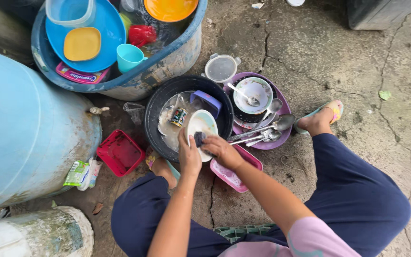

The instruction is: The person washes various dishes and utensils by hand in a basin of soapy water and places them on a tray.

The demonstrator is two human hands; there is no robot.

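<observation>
Right hand (220,150) pinching a dark scouring pad (199,138), fingers closed on it and pressed to the face of a pale plate (200,124). Left hand (189,156) clamped on the near rim of the same plate, thumb over the edge, holding it tilted above the black basin (155,114). The plate sits at the near side of the basin, over grey soapy water in which a small printed can (179,117) and a purple container (207,102) also lie.

To the right of the basin, touching it: a purple tray (283,135) carrying a patterned bowl (254,90) with a spoon in it, and several loose metal spoons (267,131) at its near edge. A clear lidded tub (221,68) stands just beyond the tray. A pink rectangular dish (229,175) lies on the concrete floor (329,62) at the near right of the basin, under the right wrist; a red square dish (120,153) lies at its near left. Beyond the basin, a large blue tub (167,59) holds blue, yellow and orange plastic ware; left of it, a light blue barrel (24,133).

Judged good practice here: keep the left grip firm on the rim so the wet plate cannot slip, and work the pad in overlapping circles to the edge
</observation>
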